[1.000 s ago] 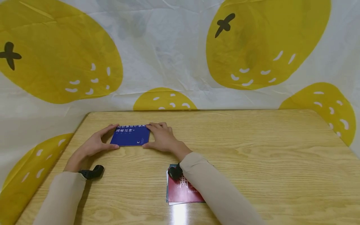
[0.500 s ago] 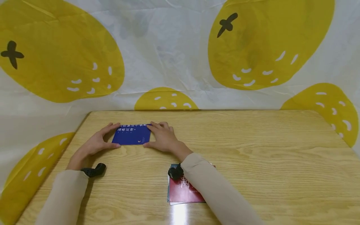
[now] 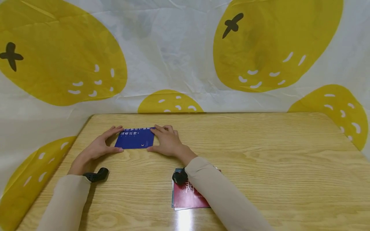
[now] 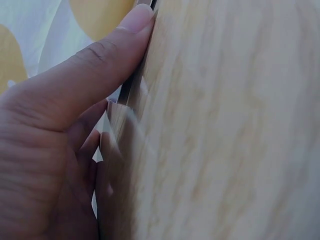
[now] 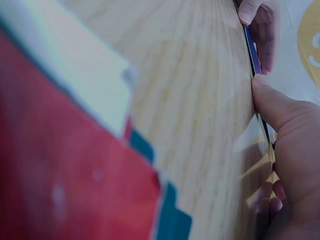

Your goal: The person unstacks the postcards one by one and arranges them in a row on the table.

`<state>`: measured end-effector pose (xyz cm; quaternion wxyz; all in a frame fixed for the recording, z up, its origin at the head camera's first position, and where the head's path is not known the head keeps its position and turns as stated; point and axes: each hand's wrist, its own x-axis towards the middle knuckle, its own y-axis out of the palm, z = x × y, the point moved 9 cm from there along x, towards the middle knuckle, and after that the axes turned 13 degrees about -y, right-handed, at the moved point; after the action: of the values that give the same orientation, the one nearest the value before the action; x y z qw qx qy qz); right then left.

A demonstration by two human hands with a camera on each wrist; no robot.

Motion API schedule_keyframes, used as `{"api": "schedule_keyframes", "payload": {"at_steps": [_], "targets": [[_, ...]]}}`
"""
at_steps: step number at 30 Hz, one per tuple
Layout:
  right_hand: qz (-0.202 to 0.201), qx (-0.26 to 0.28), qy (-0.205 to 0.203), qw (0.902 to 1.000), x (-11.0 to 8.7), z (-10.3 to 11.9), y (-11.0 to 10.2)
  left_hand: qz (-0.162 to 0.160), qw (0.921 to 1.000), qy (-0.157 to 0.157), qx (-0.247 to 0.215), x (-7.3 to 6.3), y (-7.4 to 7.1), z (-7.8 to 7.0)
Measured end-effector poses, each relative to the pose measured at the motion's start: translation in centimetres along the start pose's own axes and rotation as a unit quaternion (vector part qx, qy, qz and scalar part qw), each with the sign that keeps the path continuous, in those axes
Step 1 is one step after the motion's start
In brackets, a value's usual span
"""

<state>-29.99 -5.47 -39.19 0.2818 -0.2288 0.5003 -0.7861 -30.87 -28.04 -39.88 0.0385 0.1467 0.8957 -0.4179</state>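
Note:
A thin blue booklet (image 3: 134, 139) with white printed characters lies flat near the table's far left part, in the head view. At its left end my left hand (image 3: 99, 146) pinches it, thumb on the near edge and fingers on the far edge. My right hand (image 3: 167, 139) holds the right end the same way. The left wrist view has the left thumb (image 4: 90, 65) along the booklet's thin edge, low over the wood. Both hands (image 5: 300, 150) show along the blue edge (image 5: 254, 52) in the right wrist view.
A small stack of red, white and teal booklets (image 3: 189, 197) lies near the front, partly under the right sleeve (image 3: 225, 192). The wooden table (image 3: 274, 154) meets a lemon-patterned curtain (image 3: 173, 57) at the back. Black wrist cameras (image 3: 96, 175) sit on both wrists.
The booklet and both hands hold nearly the same place; the whole head view has shifted slightly. The grip at both ends is unchanged.

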Motion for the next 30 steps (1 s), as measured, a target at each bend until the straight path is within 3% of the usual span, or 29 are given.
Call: {"api": "schedule_keyframes", "payload": {"at_steps": [17,24,30], "targets": [[0.009,-0.004,0.001,1.0000,0.1,0.0,0.0,0.003,0.9998,-0.005,-0.017,-0.1,0.0,-0.1],[0.008,0.052,0.011,0.9986,0.0,-0.1,-0.4,0.002,0.9981,-0.034,-0.052,-0.5,0.1,0.3],[0.014,0.078,0.010,0.9968,-0.2,0.2,-1.4,-0.019,0.9981,-0.033,-0.049,-0.6,-0.1,0.2]]}}
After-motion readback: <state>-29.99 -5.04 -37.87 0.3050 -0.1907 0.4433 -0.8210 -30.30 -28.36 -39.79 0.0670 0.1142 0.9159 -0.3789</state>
